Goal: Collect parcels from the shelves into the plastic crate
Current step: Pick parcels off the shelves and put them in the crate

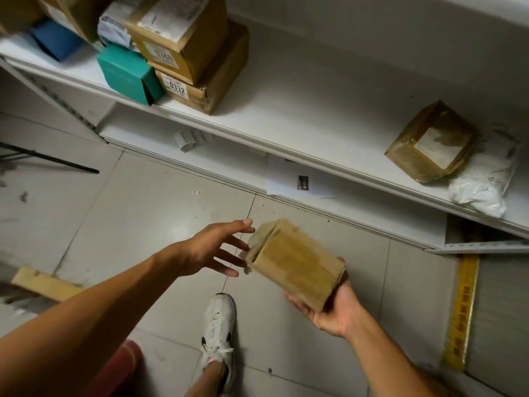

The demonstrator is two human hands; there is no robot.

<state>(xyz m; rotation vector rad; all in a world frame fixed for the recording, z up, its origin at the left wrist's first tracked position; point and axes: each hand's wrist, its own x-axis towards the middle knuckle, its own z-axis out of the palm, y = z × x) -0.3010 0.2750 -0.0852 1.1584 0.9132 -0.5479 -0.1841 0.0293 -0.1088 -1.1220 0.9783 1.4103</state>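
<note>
A brown cardboard parcel (294, 260) hangs over the tiled floor, gripped at its near end by my right hand (333, 309) from below. My left hand (213, 249) is stretched out flat beside the parcel's far left end, fingers straight, fingertips at or just short of the cardboard. On the white shelf (286, 104) lie another taped brown parcel (430, 141) and a white plastic mailer bag (483, 179) at the right. At the shelf's left end stand stacked brown boxes (194, 53), a teal box (128, 73) and a blue box (55, 38). No plastic crate is in view.
A lower shelf (372, 213) holds loose papers (297, 181). My white shoe (219, 325) stands on the floor below the hands. A cardboard piece (45, 283) lies at the left, a red object (120, 365) at the bottom, a yellow strip (462, 313) at the right.
</note>
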